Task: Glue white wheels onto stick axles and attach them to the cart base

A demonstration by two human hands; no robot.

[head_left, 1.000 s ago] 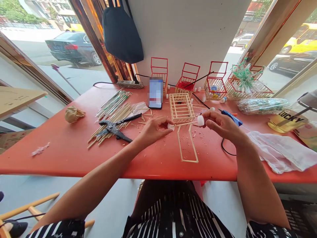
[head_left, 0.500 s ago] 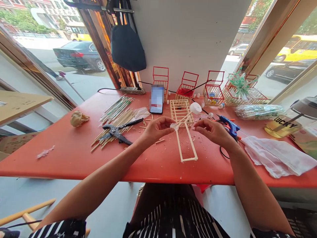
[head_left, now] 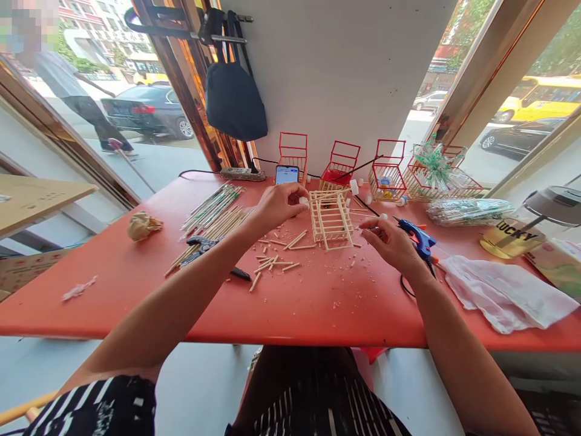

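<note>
A small basket-like frame of pale wooden sticks (head_left: pixel 333 227) stands mid-table, with a long stick frame lying over its top. At its upper right end sits a white bottle cap (head_left: pixel 354 186), seen edge-on. My left hand (head_left: pixel 276 206) is at the basket's left side, thumb and fingers closed around another white bottle cap (head_left: pixel 304 201) by the upper left end. My right hand (head_left: pixel 390 242) hovers to the right of the basket, fingers curled but apart, holding nothing that I can see. Just beyond it lies a blue glue gun (head_left: pixel 417 238).
Cut stick pieces (head_left: pixel 272 264) and crumbs lie in front. Black-handled pliers (head_left: pixel 200 247) rest on a bundle of sticks (head_left: pixel 222 224), partly behind my left forearm. Red-and-wood baskets (head_left: pixel 388 172) line the wall beside a phone (head_left: pixel 287 174). A white cloth (head_left: pixel 508 290) and a jug (head_left: pixel 512 236) are right.
The long stick frame has gone from sloping toward me to lying over the basket. My left hand has moved left and up with the bottle cap. A person has appeared outside the window.
</note>
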